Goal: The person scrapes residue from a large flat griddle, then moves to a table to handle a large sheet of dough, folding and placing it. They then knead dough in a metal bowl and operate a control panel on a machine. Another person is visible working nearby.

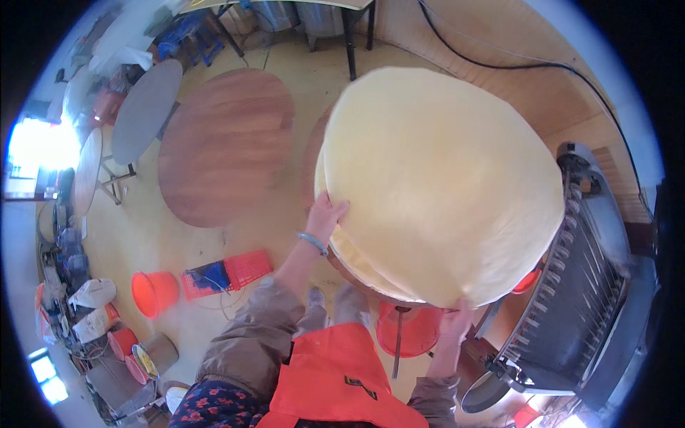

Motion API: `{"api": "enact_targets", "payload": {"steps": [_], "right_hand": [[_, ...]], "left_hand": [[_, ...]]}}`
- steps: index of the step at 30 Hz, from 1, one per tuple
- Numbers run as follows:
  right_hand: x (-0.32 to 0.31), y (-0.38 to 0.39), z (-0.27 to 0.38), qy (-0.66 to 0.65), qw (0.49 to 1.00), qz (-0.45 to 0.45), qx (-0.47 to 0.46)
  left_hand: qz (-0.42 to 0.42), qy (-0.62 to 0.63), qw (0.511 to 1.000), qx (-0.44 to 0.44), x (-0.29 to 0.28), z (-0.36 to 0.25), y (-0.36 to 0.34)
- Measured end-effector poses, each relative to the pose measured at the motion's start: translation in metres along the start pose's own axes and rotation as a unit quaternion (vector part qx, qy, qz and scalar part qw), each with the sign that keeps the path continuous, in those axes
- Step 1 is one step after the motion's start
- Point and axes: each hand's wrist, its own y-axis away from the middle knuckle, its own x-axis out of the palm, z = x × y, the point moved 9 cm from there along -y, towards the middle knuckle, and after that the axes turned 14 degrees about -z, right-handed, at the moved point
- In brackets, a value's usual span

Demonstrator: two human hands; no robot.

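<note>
A very large, thin, round pale-yellow sheet (442,178), much like a flat pancake, lies over a stack of similar sheets (357,260) in front of me. My left hand (327,215) pinches the sheet's left edge, thumb on top; a bracelet circles that wrist. At the near edge, my right hand (457,322) holds the rim, its fingers partly hidden beneath. Under the stack, part of a round brown board (341,265) shows. The sheet's right side reaches close to a dark machine (571,285) with a toothed edge.
A round wooden tabletop (225,146) stands ahead on the left, with a grey round top (146,110) beyond it. On the floor sit an orange bucket (155,294) and a red crate (246,271). A red basin (407,332) is below the stack. A black cable (514,66) runs along the wall.
</note>
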Motion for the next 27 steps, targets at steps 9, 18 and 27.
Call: {"api": "enact_targets", "payload": {"steps": [9,18,27], "right_hand": [[-0.051,-0.036,-0.129,0.103,0.981,-0.091,0.137],[0.035,0.001,-0.073,0.783,0.574,0.217,-0.102],[0.279,-0.019,-0.069,0.704,0.377,0.213,-0.562]], "left_hand": [[-0.119,-0.128,0.982,-0.074,-0.048,0.146,-0.061],[-0.191,-0.338,0.92,0.049,-0.062,0.123,-0.077],[-0.069,-0.519,0.819,0.234,-0.022,0.083,0.015]]}}
